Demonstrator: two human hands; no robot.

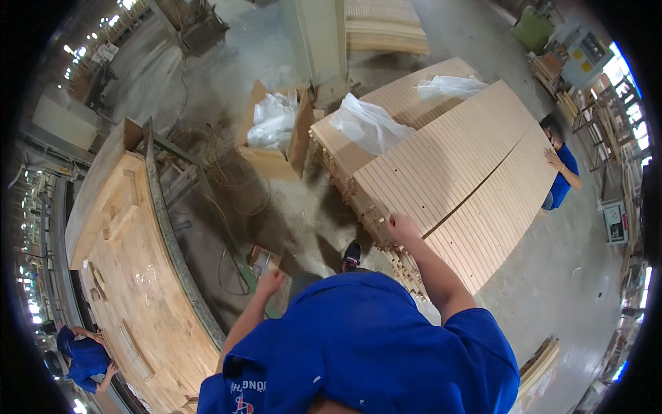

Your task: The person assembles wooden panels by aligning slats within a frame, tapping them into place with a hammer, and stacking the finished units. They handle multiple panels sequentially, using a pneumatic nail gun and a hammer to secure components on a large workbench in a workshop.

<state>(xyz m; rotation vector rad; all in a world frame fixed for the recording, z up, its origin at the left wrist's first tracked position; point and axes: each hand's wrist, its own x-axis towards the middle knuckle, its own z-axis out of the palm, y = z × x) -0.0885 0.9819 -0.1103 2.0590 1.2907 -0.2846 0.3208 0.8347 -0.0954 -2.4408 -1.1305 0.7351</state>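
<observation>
My left hand (270,283) is closed in a fist, with nothing visible in it, near a small open box (264,260) on the left. Ahead on the right, my right hand (401,229) is curled closed at the near edge of a stack of grooved wooden panels (460,155). Whether its fingers grip a panel edge or something small is hidden. Two panels lie side by side on top, with a dark narrow gap between them. White plastic sheeting (372,124) is draped over the panel behind them.
A cardboard box (276,162) holding white plastic stands beyond my feet. On the left is a long wooden workbench (155,276), with a co-worker (86,359) at it. Another co-worker (564,169) has a hand on the stack's far right end. Hoses (238,207) lie on the floor.
</observation>
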